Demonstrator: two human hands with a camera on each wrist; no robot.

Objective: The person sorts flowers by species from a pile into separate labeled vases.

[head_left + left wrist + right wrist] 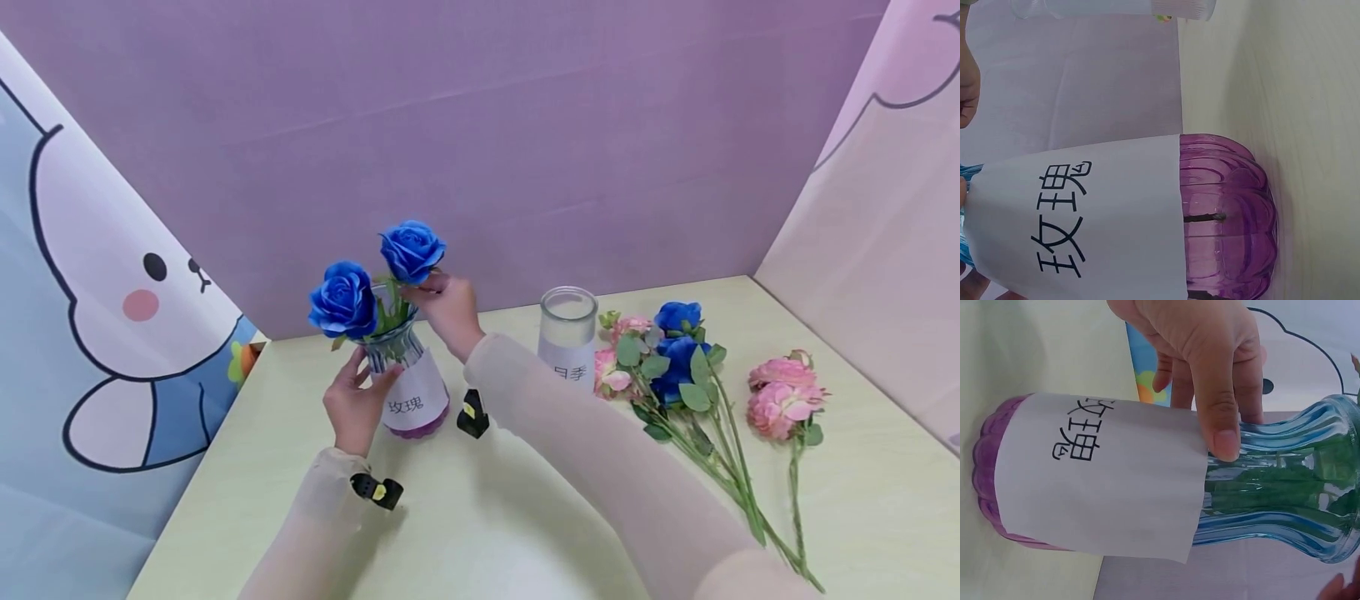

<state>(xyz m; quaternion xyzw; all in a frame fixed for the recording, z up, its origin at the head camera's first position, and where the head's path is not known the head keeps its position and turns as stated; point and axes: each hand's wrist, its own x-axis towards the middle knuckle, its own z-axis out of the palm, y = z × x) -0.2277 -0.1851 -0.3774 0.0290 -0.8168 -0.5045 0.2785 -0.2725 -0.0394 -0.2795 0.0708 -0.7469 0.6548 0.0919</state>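
A glass vase [398,348], bluish at the neck and purple at the base [1229,212], stands on the table with a white paper label [1097,475] around it. My left hand [358,400] grips its neck; in the right wrist view that thumb [1219,419] lies on the front of the glass. One blue rose [343,300] leans out over the vase's left rim. Just under the bloom of a second blue rose [412,252], my right hand [448,310] pinches the stem. Dark stem ends [1207,217] show through the purple base.
Right of the vase stands a clear glass jar [568,321] with a white label. Beyond it lie blue roses [678,358] and pink flowers [615,375] with long green stems. Another pink flower bunch [786,396] lies farther right. A purple cloth wall [510,150] borders the table's back.
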